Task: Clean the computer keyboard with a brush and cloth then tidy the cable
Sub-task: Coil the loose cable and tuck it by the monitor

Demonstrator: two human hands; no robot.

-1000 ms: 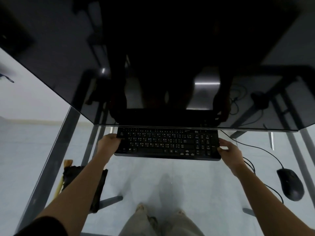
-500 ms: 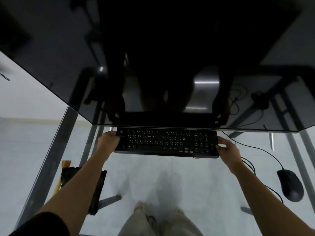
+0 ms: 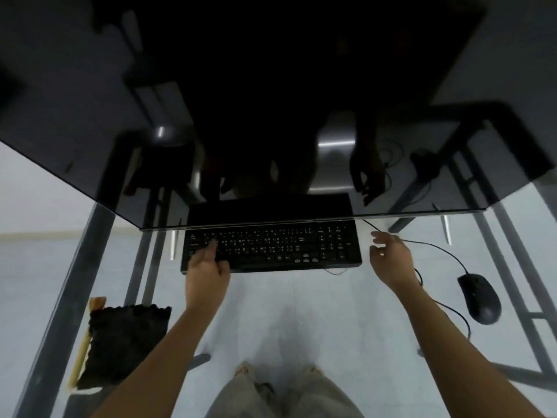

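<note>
A black keyboard (image 3: 277, 248) lies flat on the glass desk, its far edge against the dark monitor. My left hand (image 3: 206, 276) rests over its left keys, one finger stretched onto them. My right hand (image 3: 390, 257) hovers just right of the keyboard with fingers relaxed, beside the thin black cable (image 3: 434, 245) that runs from behind the keyboard. A dark cloth (image 3: 123, 342) lies at the near left, with a wooden-handled brush (image 3: 83, 345) partly under it.
A large dark monitor (image 3: 271, 101) fills the top of the view and overhangs the desk. A black mouse (image 3: 479, 298) with its cable sits at the right. Metal desk legs (image 3: 66, 297) and a pale floor show through the glass.
Both hands have let go of the keyboard's ends. The keyboard now lies on the desk. My left hand moved onto the left keys; my right hand drew off to the right.
</note>
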